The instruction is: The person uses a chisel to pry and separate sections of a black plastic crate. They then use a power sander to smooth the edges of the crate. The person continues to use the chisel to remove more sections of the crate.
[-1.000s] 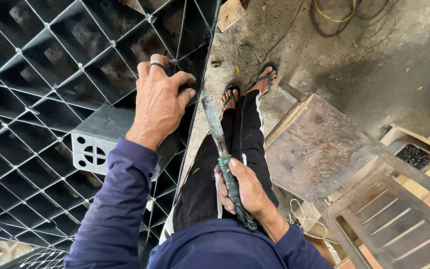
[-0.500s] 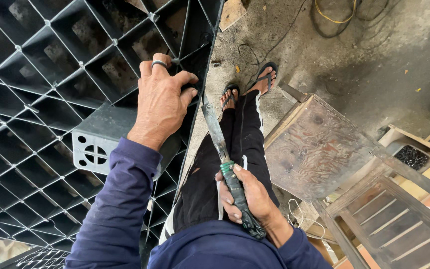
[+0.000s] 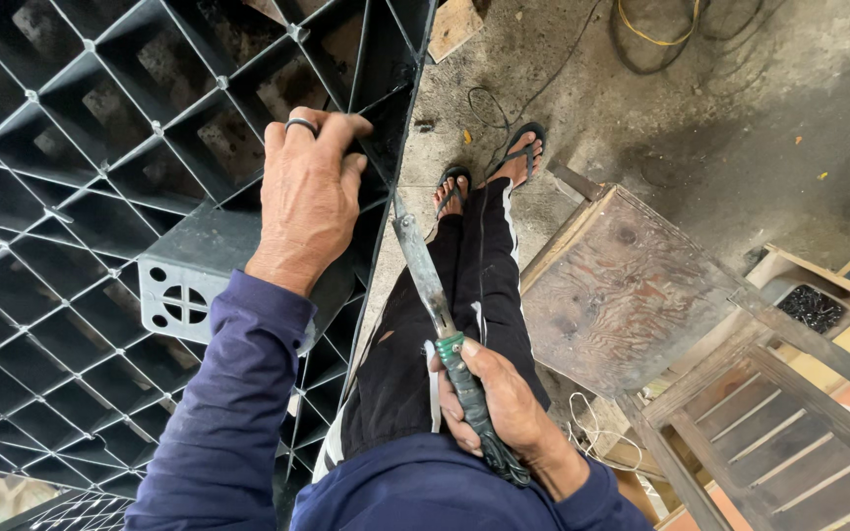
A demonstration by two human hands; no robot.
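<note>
My left hand (image 3: 309, 192), with a ring on one finger, grips the edge of a dark metal lattice panel (image 3: 71, 167) made of diamond-shaped cells. A grey metal plate with a round cut-out (image 3: 181, 300) is fixed to the lattice just below that hand. My right hand (image 3: 500, 405) is closed on the green wrapped handle of a long, worn metal blade (image 3: 423, 270), whose tip points up toward the lattice's right edge. My legs in dark trousers and my feet in sandals (image 3: 489, 172) stand below on the concrete floor.
A worn wooden board (image 3: 632, 285) lies to the right of my legs. Wooden frames with slats (image 3: 789, 442) and a small box of dark bits (image 3: 814, 307) sit at the far right. Cables (image 3: 661, 34) lie on the floor at the top.
My right hand and the blade have shifted slightly down and right. My left hand stays on the lattice edge.
</note>
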